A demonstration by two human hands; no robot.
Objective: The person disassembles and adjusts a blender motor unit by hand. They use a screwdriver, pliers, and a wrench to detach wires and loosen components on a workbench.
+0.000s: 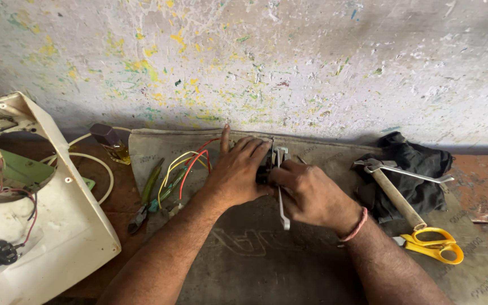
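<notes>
We find both hands closed around a small dark electrical part (266,165) at the centre of the grey printed mat (289,265). The left hand (237,172) grips it from nine o'clock, fingers curled over it and the index finger raised towards twelve. The right hand (309,195) holds it from four o'clock and presses a silver metal spanner (282,197) against it, the handle trailing towards six.

Risks, as we judge them: the spanner could slip off, since the part is held in the hands rather than clamped, and the left fingers lie just beside the tool head. The loose yellow, red and green wires (184,166) running off at nine o'clock could be tugged or pinched under the left palm.

At nine o'clock lie green-handled pliers (149,195), farther out a white plastic fan housing (46,226) and a small amber glass bottle (111,144). At three o'clock a wooden-handled hammer (393,195) rests on a black cloth (419,169), with yellow-handled scissors (433,244) near it, all well apart from the hands
</notes>
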